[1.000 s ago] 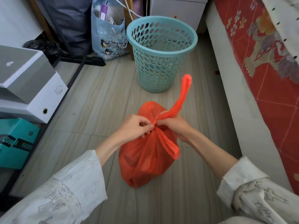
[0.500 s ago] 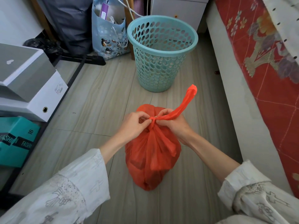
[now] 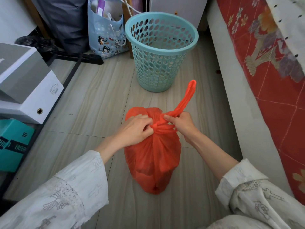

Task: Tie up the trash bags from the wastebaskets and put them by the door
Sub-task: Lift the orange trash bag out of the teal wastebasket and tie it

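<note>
An orange trash bag (image 3: 153,156) stands full on the wood-look floor in front of me, its neck gathered into a knot. My left hand (image 3: 133,129) pinches the plastic at the left of the knot. My right hand (image 3: 179,123) grips the bag's long handle strip, which sticks up and to the right past my fingers. Behind the bag stands a teal perforated wastebasket (image 3: 160,52), upright, with no liner in it.
A bed with a red patterned cover (image 3: 270,90) runs along the right. Stacked grey and white boxes (image 3: 24,86) and a teal box (image 3: 13,144) sit at the left. A blue cartoon tote bag (image 3: 107,33) and dark bags stand at the back.
The knot has drawn tight at the bag's neck. The loose strip hanging in front has gone into the knot, and the raised handle strip has dropped lower to the right.
</note>
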